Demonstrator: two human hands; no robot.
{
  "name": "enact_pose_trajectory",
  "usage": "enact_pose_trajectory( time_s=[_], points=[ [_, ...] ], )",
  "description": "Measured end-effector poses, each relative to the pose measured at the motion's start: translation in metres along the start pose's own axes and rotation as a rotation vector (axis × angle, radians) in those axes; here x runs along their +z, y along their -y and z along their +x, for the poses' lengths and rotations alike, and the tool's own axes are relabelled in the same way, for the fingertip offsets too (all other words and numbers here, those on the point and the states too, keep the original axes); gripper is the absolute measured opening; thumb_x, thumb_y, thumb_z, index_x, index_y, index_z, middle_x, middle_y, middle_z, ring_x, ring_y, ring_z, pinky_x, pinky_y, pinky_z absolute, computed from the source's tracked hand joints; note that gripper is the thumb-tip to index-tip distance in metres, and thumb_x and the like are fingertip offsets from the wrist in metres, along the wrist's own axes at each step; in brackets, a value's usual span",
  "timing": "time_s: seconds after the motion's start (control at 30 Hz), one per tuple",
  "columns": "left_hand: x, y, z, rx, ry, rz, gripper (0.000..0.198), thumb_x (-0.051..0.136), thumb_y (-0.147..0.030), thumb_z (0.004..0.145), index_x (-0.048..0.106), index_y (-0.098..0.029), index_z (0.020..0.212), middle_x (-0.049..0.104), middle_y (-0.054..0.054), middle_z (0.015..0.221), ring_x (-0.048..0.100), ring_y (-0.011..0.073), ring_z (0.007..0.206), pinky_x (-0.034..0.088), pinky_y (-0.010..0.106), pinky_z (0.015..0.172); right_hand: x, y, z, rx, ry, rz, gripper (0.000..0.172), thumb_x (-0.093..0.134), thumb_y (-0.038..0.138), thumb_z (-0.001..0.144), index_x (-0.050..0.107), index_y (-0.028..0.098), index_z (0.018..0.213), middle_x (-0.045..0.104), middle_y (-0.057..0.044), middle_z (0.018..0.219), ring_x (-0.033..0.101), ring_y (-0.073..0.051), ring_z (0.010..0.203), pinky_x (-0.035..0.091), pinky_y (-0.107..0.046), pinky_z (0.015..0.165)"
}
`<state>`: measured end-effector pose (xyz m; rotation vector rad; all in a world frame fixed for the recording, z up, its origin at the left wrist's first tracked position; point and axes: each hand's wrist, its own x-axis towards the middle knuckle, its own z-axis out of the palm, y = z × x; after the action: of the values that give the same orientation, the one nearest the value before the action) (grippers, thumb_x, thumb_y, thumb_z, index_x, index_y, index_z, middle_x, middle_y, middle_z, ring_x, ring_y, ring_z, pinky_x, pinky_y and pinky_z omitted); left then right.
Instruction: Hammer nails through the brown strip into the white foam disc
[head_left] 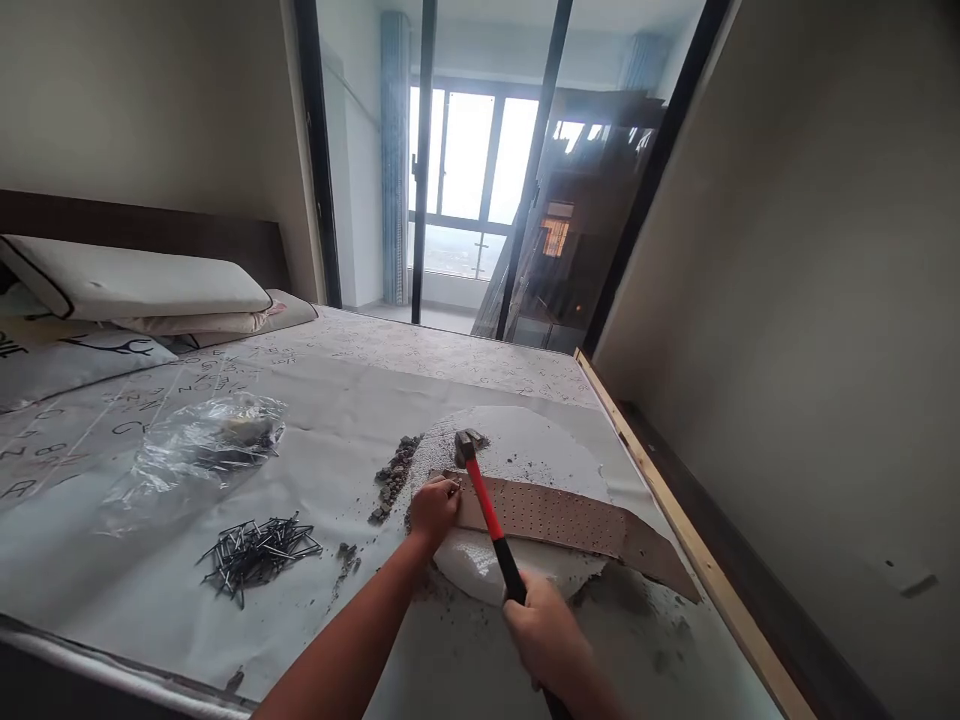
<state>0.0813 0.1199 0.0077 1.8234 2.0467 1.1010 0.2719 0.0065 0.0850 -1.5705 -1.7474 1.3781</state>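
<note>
Under the curled left hand (433,512) lies a brown strip (559,515) — right hand (546,625) gripping a hammer (486,500).

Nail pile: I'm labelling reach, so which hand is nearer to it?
Left. The left hand is at the left end of the brown perforated strip, to the right of the nail pile. The right hand grips the hammer, farther right.

A bed (337,640) carries nails (259,553), a clear bag (206,450), pillows (150,285), grey crumbs (392,482) and a pale slab (536,437), possibly plaster
</note>
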Motion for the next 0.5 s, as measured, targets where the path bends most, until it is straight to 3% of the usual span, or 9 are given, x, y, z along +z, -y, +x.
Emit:
enact_pose_trajectory(
  time_s=[0.1, 0.23, 0.33, 0.5],
  points=[
    [-0.005, 0.006, 0.003, -0.034, 0.003, -0.166, 0.015, 0.056, -0.023, 0.071, 0.070, -0.019, 0.075, 0.067, 0.005, 0.081, 0.061, 0.0164, 0.075, 0.041, 0.025, 0.066, 0.001, -0.002, 0.001, 0.104, 0.058, -0.010, 0.012, 0.042, 0.010, 0.069, 0.039, 0.022, 0.066, 0.028, 0.007, 0.048, 0.029, -0.010, 0.038, 0.022, -0.023, 0.037],
    [-0.014, 0.016, 0.005, -0.209, -0.080, -0.463, 0.020, 0.054, -0.029, 0.068, 0.066, -0.016, 0.078, 0.068, 0.005, 0.077, 0.061, 0.0172, 0.073, 0.045, 0.026, 0.065, 0.002, -0.004, 0.000, 0.013, 0.001, 0.039, 0.011, 0.041, 0.010, 0.071, 0.040, 0.021, 0.067, 0.030, 0.007, 0.050, 0.030, -0.008, 0.038, 0.025, -0.021, 0.037],
    [-0.019, 0.021, 0.005, -0.332, -0.119, -0.652, 0.023, 0.051, -0.033, 0.066, 0.062, -0.016, 0.077, 0.066, 0.004, 0.073, 0.059, 0.0150, 0.064, 0.044, 0.025, 0.058, 0.007, -0.010, 0.007, 0.081, 0.052, 0.038, 0.010, 0.041, 0.012, 0.072, 0.039, 0.022, 0.070, 0.029, 0.008, 0.048, 0.030, -0.009, 0.036, 0.025, -0.021, 0.034],
    [-0.031, 0.026, 0.003, -0.360, -0.118, -0.874, 0.025, 0.050, -0.034, 0.060, 0.060, -0.016, 0.074, 0.064, 0.004, 0.072, 0.056, 0.0126, 0.058, 0.046, 0.025, 0.056, 0.022, -0.025, 0.019, 0.156, 0.110, 0.030, 0.011, 0.045, 0.013, 0.067, 0.038, 0.022, 0.068, 0.029, 0.008, 0.047, 0.031, -0.009, 0.035, 0.023, -0.022, 0.032]
  ],
)
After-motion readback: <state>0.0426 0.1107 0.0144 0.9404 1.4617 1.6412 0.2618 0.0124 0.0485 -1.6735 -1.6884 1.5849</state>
